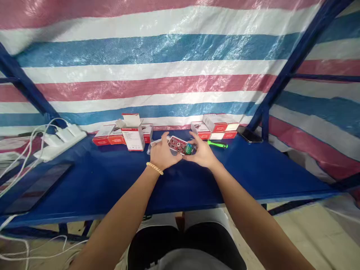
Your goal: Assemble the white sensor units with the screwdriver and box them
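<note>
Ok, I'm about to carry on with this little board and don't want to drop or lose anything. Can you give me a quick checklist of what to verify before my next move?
1. Both hands on the red circuit board: ok, the left hand and the right hand hold it from either side.
2. Board over the blue table, not past its edge: ok.
3. Green-handled screwdriver within reach: ok, it lies just beyond the right hand.
4. Open box standing upright: ok, flap up, left of the hands.
5. Phone away from the work: ok, it lies at the far right.
6. Small parts or screws loose: cannot tell.
</note>
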`<state>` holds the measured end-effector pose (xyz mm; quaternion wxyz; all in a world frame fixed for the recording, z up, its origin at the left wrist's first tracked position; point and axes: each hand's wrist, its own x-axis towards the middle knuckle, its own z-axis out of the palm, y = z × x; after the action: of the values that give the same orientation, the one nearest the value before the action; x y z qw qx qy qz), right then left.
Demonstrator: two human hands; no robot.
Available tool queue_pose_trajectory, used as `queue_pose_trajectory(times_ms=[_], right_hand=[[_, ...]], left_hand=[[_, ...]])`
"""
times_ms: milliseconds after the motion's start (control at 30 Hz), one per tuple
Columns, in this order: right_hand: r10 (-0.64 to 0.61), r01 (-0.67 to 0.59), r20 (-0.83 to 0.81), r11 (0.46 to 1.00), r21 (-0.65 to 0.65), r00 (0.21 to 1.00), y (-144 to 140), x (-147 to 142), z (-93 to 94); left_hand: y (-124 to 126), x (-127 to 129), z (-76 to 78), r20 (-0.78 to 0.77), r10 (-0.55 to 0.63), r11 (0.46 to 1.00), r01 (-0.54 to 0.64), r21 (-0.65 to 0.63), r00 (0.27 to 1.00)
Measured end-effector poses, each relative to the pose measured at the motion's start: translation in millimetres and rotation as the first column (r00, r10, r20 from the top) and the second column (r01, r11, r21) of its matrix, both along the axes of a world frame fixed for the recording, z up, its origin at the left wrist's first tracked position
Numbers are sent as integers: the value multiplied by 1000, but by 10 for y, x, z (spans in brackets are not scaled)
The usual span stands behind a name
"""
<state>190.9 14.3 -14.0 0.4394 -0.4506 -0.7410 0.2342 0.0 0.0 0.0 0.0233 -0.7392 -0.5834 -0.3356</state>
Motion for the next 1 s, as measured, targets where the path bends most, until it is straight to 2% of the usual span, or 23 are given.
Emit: queue_pose_trajectory(times_ms=[100, 200, 367, 600, 800, 1000], right_hand=[[43, -43, 17, 999, -33, 999, 24, 67, 2], [104, -100, 46, 993, -66, 994, 25, 102, 9], [171, -157, 123, 981, -117, 978, -13, 85, 46], [171, -137, 219, 978, -160, 961, -38, 36, 57], [202, -140, 262, 961, -239, 944, -39, 29, 34], [206, -135, 291, 960, -246, 934, -26, 30, 29]], left_hand=[[97, -160, 7, 31, -111, 994, 111, 18, 993], [153, -290, 15, -15, -250, 968, 250, -1, 968], [173, -360, 24, -153, -394, 907, 356, -224, 906], [196, -323, -4, -168, -423, 881, 360, -307, 891], [175, -300, 36, -165, -431, 856, 344, -387, 887], [186, -298, 37, -163, -431, 851, 340, -400, 887]])
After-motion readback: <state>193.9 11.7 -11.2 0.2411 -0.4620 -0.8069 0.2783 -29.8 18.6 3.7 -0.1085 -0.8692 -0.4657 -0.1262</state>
